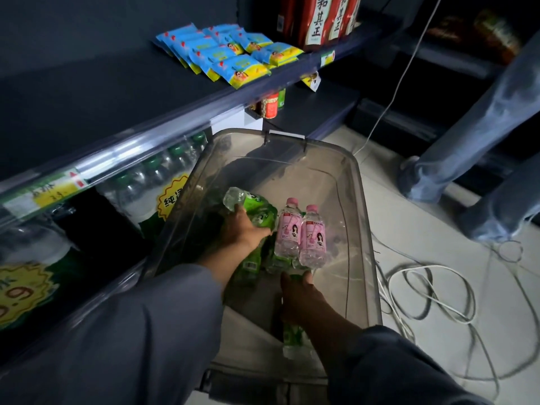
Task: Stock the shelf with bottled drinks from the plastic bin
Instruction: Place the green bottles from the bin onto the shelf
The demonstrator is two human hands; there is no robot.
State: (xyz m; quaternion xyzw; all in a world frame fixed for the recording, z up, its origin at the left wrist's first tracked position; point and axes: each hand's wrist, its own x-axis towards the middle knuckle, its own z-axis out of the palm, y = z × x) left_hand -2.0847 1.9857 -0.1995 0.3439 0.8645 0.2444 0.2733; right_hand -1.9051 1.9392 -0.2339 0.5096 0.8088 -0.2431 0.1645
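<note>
A clear plastic bin (362, 200) stands on the floor beside the dark shelf (163, 118). Inside lie several green-labelled bottles (257, 211) and two pink-labelled bottles (301, 235) side by side. My left hand (244, 229) reaches into the bin and grips a green-labelled bottle near its label. My right hand (301, 299) is lower in the bin, with its fingers curled round another green-labelled bottle (292, 340), just below the pink ones.
Blue and yellow snack packets (230, 57) lie on the upper shelf next to red-labelled bottles (318, 19). Packs of water bottles (146, 182) fill the lower shelf. White cables (432, 290) coil on the floor to the right. Another person's legs (479, 135) stand at the right.
</note>
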